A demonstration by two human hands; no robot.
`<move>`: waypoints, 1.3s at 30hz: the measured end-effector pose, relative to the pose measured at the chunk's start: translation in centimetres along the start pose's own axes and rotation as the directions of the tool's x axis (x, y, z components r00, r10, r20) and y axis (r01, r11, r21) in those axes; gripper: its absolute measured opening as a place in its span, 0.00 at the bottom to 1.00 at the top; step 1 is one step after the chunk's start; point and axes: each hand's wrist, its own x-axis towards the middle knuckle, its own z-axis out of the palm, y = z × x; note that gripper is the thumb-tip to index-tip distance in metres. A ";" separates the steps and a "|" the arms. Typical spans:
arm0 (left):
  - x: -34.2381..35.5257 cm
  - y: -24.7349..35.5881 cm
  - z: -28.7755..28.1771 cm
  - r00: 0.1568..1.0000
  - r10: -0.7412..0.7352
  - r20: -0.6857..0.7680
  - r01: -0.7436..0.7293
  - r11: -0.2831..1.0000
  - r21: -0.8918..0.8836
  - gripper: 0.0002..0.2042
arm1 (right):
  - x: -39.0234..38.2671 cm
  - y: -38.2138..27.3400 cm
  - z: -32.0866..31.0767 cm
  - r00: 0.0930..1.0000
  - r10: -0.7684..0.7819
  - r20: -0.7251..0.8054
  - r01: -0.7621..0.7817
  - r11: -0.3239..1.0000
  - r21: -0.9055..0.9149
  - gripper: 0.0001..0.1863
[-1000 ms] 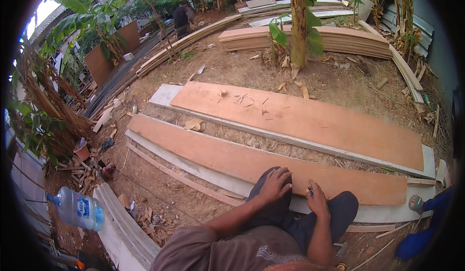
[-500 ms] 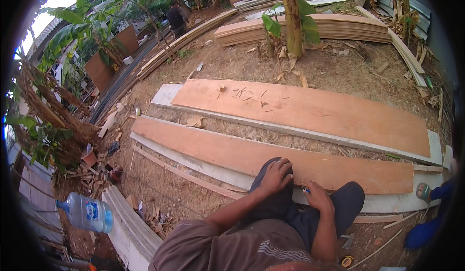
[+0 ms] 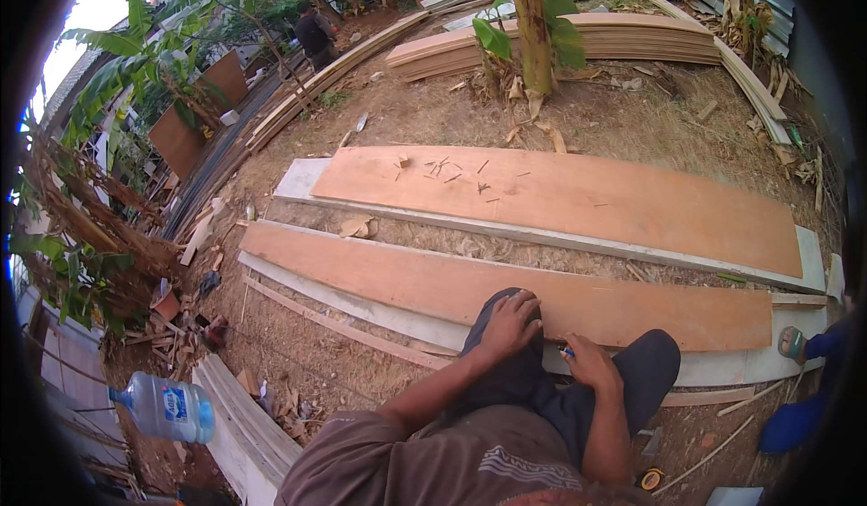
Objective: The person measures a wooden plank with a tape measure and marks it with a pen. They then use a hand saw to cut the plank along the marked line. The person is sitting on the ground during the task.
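Observation:
My left hand [image 3: 511, 325] lies on my bent left knee, its fingers stretched out and holding nothing. Close by the edge of the nearer plywood strip [image 3: 406, 276], my right hand [image 3: 591, 364] is closed around a small blue pen-like tool [image 3: 567, 351]; most of it is hidden by the fingers. The plywood strip lies lengthwise in front of my knees, on top of a pale grey board [image 3: 361, 307]. Beyond it, a second plywood strip [image 3: 578, 203] rests on another pale board, with several small wood scraps [image 3: 442, 170] scattered over its left part.
Another person's sandalled foot [image 3: 792, 343] is at the right on the pale board's end. A tape measure [image 3: 650, 480] lies near my right forearm. At the left are a water jug [image 3: 167, 407] and stacked boards [image 3: 239, 420]. A plywood stack [image 3: 632, 38] lies behind a banana trunk [image 3: 531, 32].
The view has shifted slightly. My left hand stays on the knee and my right hand keeps its hold near the plywood edge. The far person's posture has changed a little.

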 end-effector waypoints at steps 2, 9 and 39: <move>-0.1 -0.2 0.2 1.000 0.009 -0.026 -0.009 1.000 0.000 0.23 | 0.0 0.0 0.0 1.000 -0.009 -0.009 0.009 1.000 -0.023 0.19; -0.2 -0.4 0.4 0.999 0.011 -0.037 -0.011 1.000 0.007 0.23 | -0.3 -0.2 -0.4 0.999 -0.033 -0.011 0.033 0.999 0.021 0.17; 0.3 0.2 1.0 0.999 -0.029 0.040 0.026 0.997 0.080 0.21 | -4.5 -1.5 -2.4 0.998 0.029 -0.063 -0.025 0.997 0.068 0.22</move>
